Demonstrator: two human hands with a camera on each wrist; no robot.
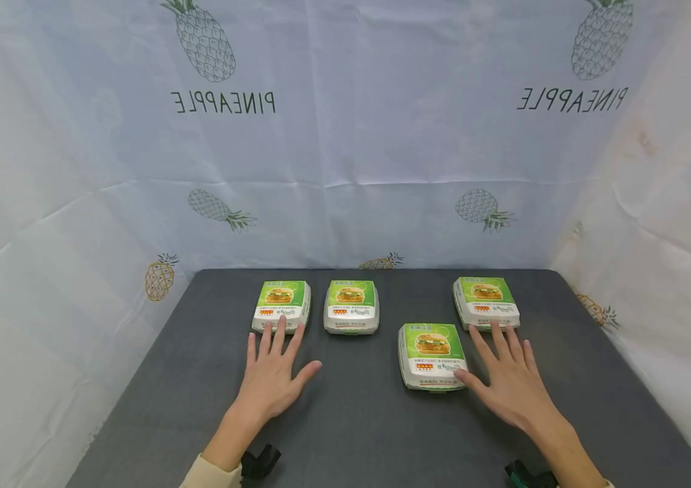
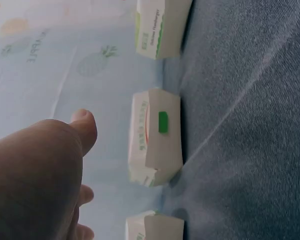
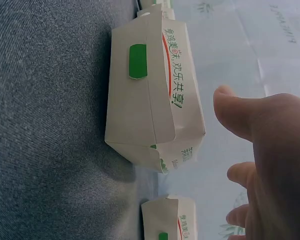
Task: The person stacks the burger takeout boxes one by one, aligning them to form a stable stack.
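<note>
Four-cornered hamburger cartons, white with green tops and a burger picture, lie on the dark table. My left hand (image 1: 270,379) is spread just in front of the far-left carton (image 1: 281,305), its fingertips overlapping the front edge in the head view. Contact cannot be told. Right of it is another carton (image 1: 351,306), its green tab (image 2: 163,122) facing the left wrist camera. My right hand (image 1: 511,385), fingers spread, is between the nearer carton (image 1: 432,356) and the back-right carton (image 1: 487,301). In the right wrist view the thumb (image 3: 240,112) stands apart from the nearer carton. Both hands hold nothing.
The dark grey tabletop (image 1: 357,434) ends at a pale cloth backdrop (image 1: 351,149) printed with pineapples. Cloth also hangs along the left and right sides. Black wrist mounts (image 1: 260,462) show at the bottom edge.
</note>
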